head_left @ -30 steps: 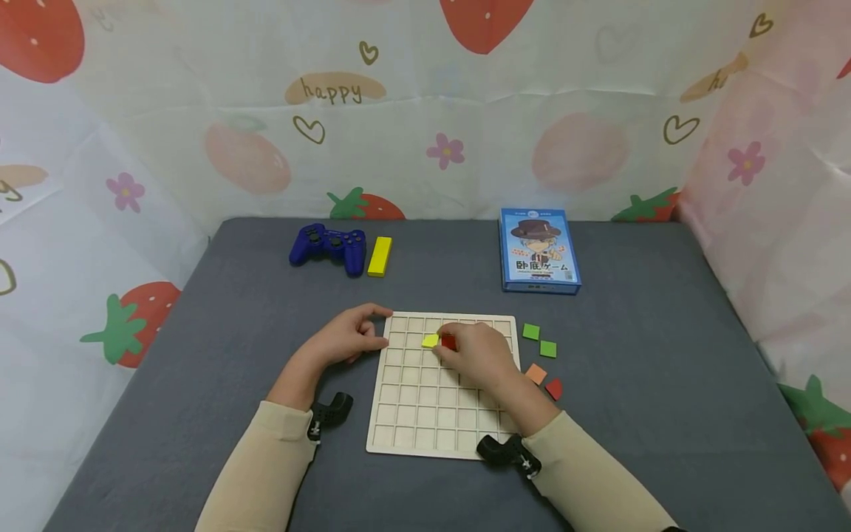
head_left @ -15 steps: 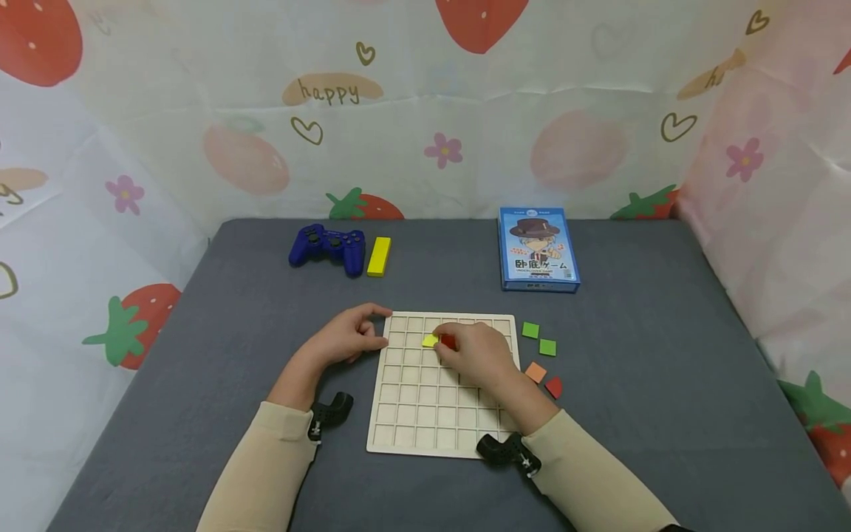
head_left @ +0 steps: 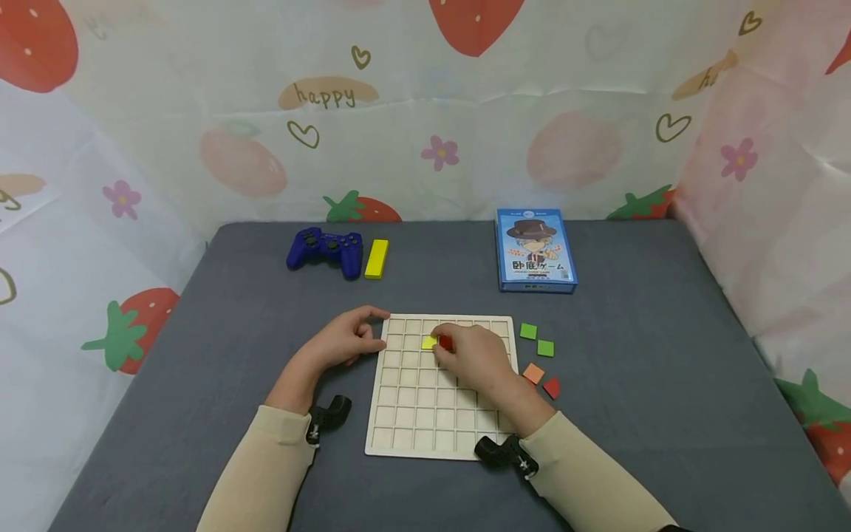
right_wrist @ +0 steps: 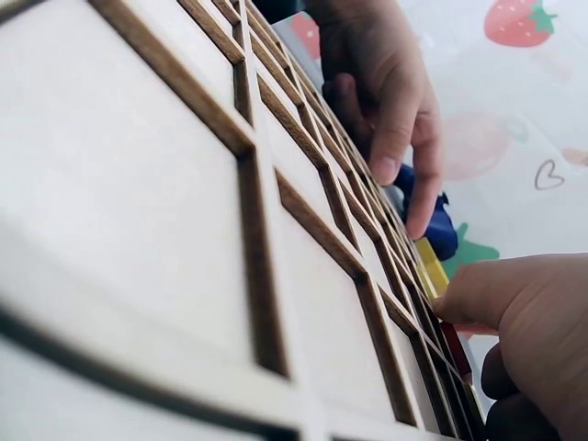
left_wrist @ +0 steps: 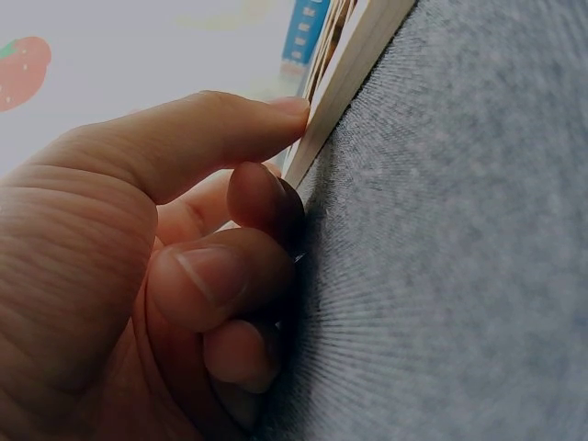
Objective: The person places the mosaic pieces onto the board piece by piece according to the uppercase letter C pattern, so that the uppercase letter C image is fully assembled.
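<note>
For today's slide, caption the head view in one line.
Right hand sets a red square tile beside a yellow tile on the wooden grid board.

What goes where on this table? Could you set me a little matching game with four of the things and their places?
Things:
1. blue game controller
2. blue card box
3. yellow tile
4. two green tiles

Places:
A. on the cloth just right of the wooden grid board
B. in a cell of the board, beside the red tile under the right hand
C. far left of the table, next to a yellow block
D. far side of the table, beyond the board's right corner

Pairs: 1-C, 2-D, 3-B, 4-A
</note>
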{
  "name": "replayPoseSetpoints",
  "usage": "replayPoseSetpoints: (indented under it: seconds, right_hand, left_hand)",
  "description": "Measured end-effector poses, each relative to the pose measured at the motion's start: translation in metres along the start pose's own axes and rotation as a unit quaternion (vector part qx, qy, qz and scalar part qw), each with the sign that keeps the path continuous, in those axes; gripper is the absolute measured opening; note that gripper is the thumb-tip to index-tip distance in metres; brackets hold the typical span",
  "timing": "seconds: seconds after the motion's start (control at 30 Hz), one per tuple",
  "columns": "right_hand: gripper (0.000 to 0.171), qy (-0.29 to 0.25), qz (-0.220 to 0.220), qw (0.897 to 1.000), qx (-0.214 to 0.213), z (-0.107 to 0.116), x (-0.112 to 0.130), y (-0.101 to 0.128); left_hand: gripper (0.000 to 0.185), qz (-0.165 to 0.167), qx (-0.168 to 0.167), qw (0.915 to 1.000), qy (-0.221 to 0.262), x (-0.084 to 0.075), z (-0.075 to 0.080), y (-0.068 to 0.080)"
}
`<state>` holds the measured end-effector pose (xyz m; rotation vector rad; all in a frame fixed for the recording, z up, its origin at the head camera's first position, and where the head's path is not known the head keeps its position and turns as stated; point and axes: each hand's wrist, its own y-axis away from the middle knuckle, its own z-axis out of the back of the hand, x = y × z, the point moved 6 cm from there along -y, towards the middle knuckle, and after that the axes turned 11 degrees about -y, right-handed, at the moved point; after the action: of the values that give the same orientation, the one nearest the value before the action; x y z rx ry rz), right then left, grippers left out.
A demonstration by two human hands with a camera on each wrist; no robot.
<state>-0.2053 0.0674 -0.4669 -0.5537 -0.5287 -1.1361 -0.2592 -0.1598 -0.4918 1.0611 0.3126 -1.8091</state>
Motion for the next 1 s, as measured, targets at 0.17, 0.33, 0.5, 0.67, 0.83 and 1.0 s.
replayPoseSetpoints:
  seconds: [0.17,0.33,0.5,0.67,0.83,1.0]
  right_hand:
    - [0.027,0.002,-0.007,1.0,0.003,0.002,0.002,0.001]
    - [0.031,-0.02,-0.013,1.0,-0.005,0.016,0.007,0.001]
    - [0.032,-0.062,-0.008,0.997,-0.035,0.041,0.01,0.003]
    - [0.031,-0.081,-0.015,0.995,-0.055,0.066,0.008,0.005]
    - [0.031,-0.085,-0.026,0.993,-0.077,0.089,0.002,0.007]
    - [0.032,-0.09,-0.049,0.991,-0.088,0.107,-0.01,0.009]
  left_hand:
    - [0.054,-0.003,-0.001,1.0,-0.003,0.001,-0.001,0.001]
    - [0.054,-0.006,-0.001,1.0,0.0,0.0,-0.001,0.001]
    - [0.054,-0.006,0.001,1.0,0.004,-0.001,0.0,0.001]
    - [0.054,-0.006,0.002,1.0,0.007,0.0,0.0,0.001]
    - [0.054,-0.007,0.001,0.9999,0.008,0.001,0.0,0.0]
    - [0.054,-0.006,0.001,0.9999,0.009,0.0,0.0,0.0]
